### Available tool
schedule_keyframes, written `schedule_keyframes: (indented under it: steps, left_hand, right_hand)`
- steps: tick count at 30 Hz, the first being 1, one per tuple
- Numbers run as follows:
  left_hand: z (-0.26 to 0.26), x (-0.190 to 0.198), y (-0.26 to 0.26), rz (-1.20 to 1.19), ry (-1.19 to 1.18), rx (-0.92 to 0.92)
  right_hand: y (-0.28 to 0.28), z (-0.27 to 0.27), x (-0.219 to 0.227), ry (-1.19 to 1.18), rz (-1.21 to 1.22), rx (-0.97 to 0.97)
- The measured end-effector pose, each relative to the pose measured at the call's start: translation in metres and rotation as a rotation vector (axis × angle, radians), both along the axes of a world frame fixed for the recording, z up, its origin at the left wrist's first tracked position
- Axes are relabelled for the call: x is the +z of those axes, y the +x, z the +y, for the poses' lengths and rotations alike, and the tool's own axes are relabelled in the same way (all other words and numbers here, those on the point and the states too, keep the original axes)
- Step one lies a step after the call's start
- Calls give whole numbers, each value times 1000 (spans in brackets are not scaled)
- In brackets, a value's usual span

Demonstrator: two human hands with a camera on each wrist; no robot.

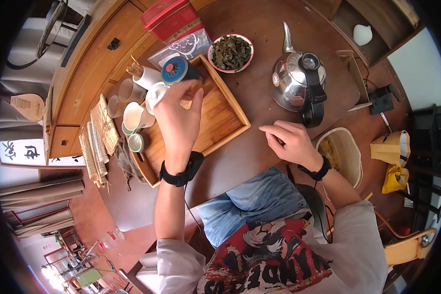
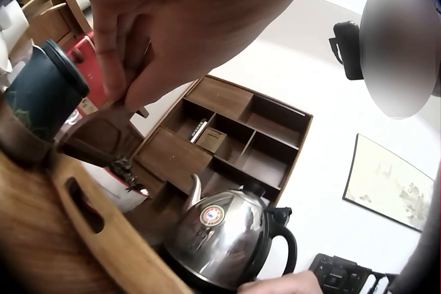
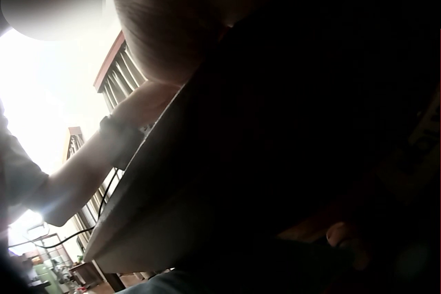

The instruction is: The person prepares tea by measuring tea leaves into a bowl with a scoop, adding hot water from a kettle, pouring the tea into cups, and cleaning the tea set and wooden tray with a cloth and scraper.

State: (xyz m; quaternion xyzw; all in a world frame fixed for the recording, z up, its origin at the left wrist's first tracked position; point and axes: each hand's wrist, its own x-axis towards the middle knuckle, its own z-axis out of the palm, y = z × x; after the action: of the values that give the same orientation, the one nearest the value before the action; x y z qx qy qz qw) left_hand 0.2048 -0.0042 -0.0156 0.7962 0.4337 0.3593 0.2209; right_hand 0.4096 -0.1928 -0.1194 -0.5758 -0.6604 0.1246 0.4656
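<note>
We saw the left grip [image 1: 179, 117] clamped on a flat brown piece [image 2: 100, 132], thumb and fingertips pinched together at its upper end, above the wooden tray [image 1: 225, 98] on the counter [image 1: 259, 49]. The piece hung toward the tray's far corner, just beside the blue canister [image 2: 45, 94]; whether it touched the tray, we could not tell. The right grip [image 1: 294, 142] held nothing that we could see, its fingers loosely bent and index finger extended, near the counter's front edge beside the steel kettle [image 1: 289, 73]. By our reading, the piece looked like wood: light, stiff, fairly dry to the touch and unlikely to slip, though thin enough that a hard squeeze or knock could chip its edge. We judged the upper end the place to take hold, with thumb and fingers on opposite faces and the broad part hanging free.
</note>
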Motion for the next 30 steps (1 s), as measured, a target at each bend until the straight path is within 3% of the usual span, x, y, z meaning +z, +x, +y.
schedule_keyframes:
  steps: [5,10,15,17,20,30]
  left_hand:
    - [7,-36,-11,143,110,-18]
    - [12,-43,5,243,202,-2]
    - [14,-44,9,297,107,4]
    - [14,-47,5,327,160,-79]
    - [-5,-42,1,421,138,-130]
    - [-77,-36,-17,375,81,-271]
  right_hand:
    - [-1,0,1,8,-4,4]
    - [-1,1,0,13,-20,-6]
    - [-1,1,3,0,-33,-4]
    - [-1,0,2,-6,-43,-3]
    - [-1,1,1,0,-41,-7]
    - [-2,1,0,-1,-60,-13]
